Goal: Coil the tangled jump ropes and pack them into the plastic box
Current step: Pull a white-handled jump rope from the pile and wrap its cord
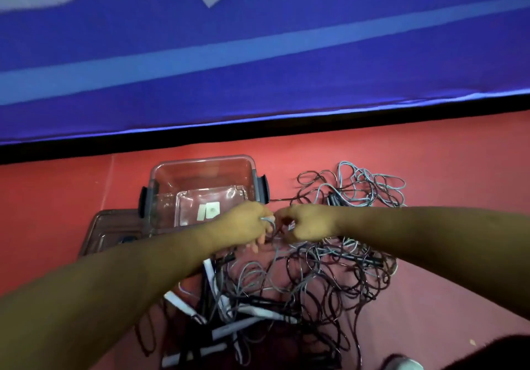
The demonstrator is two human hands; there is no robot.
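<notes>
A tangled heap of jump ropes point(315, 278), black and grey-blue cords with white and black handles, spreads over the red floor in front of me. A clear plastic box point(200, 174) with dark side latches stands open behind it, holding only a small white label. My left hand point(246, 223) grips a grey-blue cord just above the heap, fingers curled round it. My right hand point(307, 223), close beside the left, pinches a cord too. Both hands hover near the box's front right corner.
The box's brown-tinted lid point(114, 232) lies flat on the floor at the box's left front. A blue banner point(258, 68) with a black lower edge hangs behind the box. A second loose tangle point(364, 186) lies to the box's right.
</notes>
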